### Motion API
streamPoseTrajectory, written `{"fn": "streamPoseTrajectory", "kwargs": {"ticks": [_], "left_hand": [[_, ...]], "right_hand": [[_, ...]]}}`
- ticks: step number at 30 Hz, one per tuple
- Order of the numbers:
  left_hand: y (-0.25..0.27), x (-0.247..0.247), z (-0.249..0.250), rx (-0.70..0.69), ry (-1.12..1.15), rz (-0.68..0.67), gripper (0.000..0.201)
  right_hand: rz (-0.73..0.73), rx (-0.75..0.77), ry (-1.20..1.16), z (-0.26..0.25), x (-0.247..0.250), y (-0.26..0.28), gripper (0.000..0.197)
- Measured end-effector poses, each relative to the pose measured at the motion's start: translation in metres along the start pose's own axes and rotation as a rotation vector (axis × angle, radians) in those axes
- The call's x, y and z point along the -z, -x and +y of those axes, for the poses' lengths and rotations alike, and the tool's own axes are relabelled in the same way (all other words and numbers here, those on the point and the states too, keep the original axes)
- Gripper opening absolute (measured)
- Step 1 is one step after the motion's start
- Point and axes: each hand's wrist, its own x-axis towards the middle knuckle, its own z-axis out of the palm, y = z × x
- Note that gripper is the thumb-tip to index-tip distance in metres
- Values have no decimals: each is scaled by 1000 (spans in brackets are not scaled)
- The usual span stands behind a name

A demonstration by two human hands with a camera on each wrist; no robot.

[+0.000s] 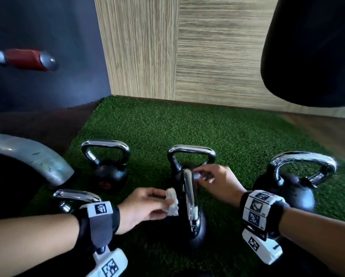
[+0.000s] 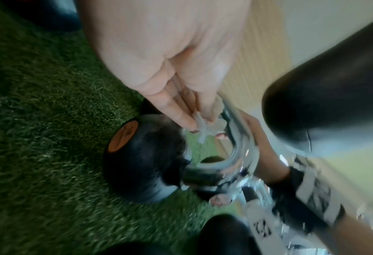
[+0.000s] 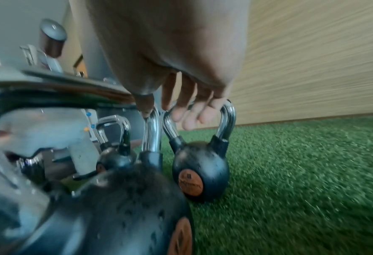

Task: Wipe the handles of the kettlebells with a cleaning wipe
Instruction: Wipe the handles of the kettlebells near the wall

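Several black kettlebells with chrome handles stand on green turf (image 1: pixel 187 124). The nearest middle kettlebell (image 1: pixel 195 234) shows its handle (image 1: pixel 188 202) edge-on between my hands. My left hand (image 1: pixel 163 202) pinches a crumpled white wipe (image 1: pixel 172 200) right against the handle's left side; the left wrist view shows the wipe (image 2: pixel 205 127) at the handle (image 2: pixel 240 143). My right hand (image 1: pixel 202 177) holds the handle's far end between thumb and fingers. In the right wrist view that handle (image 3: pixel 152 127) runs between thumb and fingers (image 3: pixel 178 115).
Other kettlebells stand at back left (image 1: pixel 109 172), behind the middle one (image 1: pixel 191 151), at right (image 1: pixel 293 188) and near left (image 1: pixel 75 195). A grey machine leg (image 1: pixel 37 156) and red-gripped bar (image 1: pixel 25 59) are at left. A black bag (image 1: pixel 311 50) hangs upper right before a wood wall (image 1: pixel 187 56).
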Motion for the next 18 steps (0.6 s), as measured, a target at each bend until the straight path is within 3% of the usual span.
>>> {"fn": "streamPoseTrajectory", "kwargs": {"ticks": [3, 7, 13, 18], "left_hand": [[0, 4, 22, -3, 142, 30, 16], [4, 9, 36, -33, 197, -18, 12], [5, 1, 40, -20, 167, -85, 25], [6, -3, 44, 24, 105, -196, 32]], "right_hand": [[3, 169, -31, -26, 17, -3, 25], [-162, 267, -82, -57, 24, -3, 48], [-62, 206, -195, -78, 13, 3, 47], [31, 33, -294, -79, 12, 5, 29]]}}
